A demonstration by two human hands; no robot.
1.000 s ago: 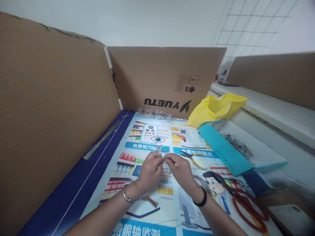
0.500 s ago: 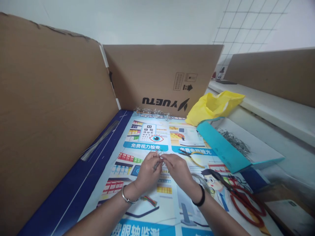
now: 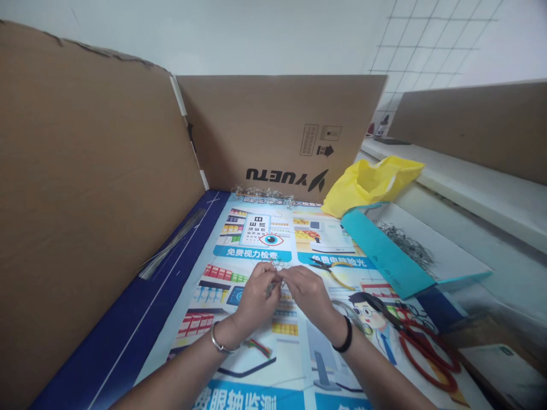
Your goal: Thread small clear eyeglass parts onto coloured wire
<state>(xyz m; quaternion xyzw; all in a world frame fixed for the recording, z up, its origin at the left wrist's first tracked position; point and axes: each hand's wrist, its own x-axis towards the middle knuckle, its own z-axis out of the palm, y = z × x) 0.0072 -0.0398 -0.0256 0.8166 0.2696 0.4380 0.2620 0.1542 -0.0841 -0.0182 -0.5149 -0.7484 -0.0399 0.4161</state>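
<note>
While pinching a thin wire piece (image 3: 270,288) between thumb and fingers of the left hand (image 3: 258,293), holding the right hand (image 3: 314,291) close against it, fingertips bunched, above a printed sheet (image 3: 314,336). Impossible to tell whether pinching a strand on the right or merely steadying one. Could lose a strand through too loose a pinch, or kink one by pressing too hard; might also snag the fine loose ends (image 3: 278,265) poking out past the fingers (hard to make out against such busy print). Note the pliers (image 3: 328,267) just beyond the right hand, near enough to be bumped by a sideways swing. Farther right, see the scissors (image 3: 396,322), then a turquoise box (image 3: 384,254) with a wire heap (image 3: 405,244) inside, and a yellow bag (image 3: 370,183) just behind. Would have to reach around pliers or scissors to get there. Beside the left wrist, note a coloured bundle (image 3: 261,348); along the back cardboard panel (image 3: 256,125), a row of wire bits (image 3: 265,193).
</note>
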